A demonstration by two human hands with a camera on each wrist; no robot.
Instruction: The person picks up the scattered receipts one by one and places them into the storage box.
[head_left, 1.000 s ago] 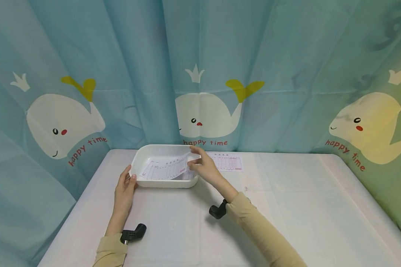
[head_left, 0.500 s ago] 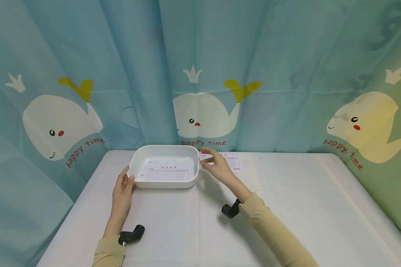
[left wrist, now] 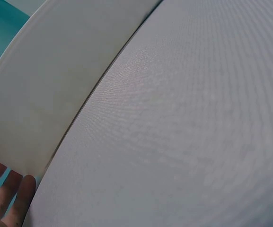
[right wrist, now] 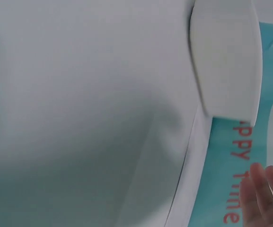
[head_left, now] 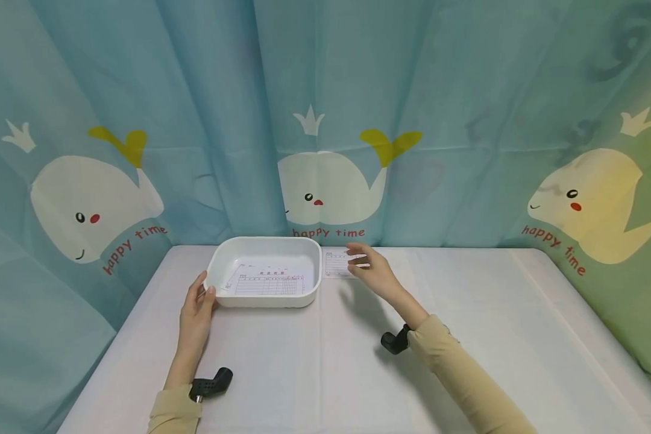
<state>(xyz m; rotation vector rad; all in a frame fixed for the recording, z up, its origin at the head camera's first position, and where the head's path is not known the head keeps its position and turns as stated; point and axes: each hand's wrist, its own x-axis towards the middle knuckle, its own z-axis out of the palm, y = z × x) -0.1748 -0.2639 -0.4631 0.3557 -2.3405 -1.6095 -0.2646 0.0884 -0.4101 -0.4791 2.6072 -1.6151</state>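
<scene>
A white plastic tray (head_left: 266, 301) stands at the back left of the table. Inside it lie printed paper slips (head_left: 268, 283) with red table grids. My left hand (head_left: 195, 319) rests against the tray's left end and front left corner; in the left wrist view, its fingers (left wrist: 25, 194) touch the outer wall. To the right of the tray, my right hand (head_left: 377, 274) hovers with loosely bent fingers and nothing in them. Another printed slip (head_left: 336, 265) lies on the table behind that hand, which partly covers it.
A white cloth covers the table (head_left: 466, 337). A blue-green curtain (head_left: 456, 150) with whale prints hangs right behind its back edge and along both sides. A black wrist camera (head_left: 211, 383) sits on my left wrist, another (head_left: 396, 340) on my right.
My right hand has let go of a paper slip, which now lies flat in the tray, and has moved right, out over the other slip. My left hand stays at the tray.
</scene>
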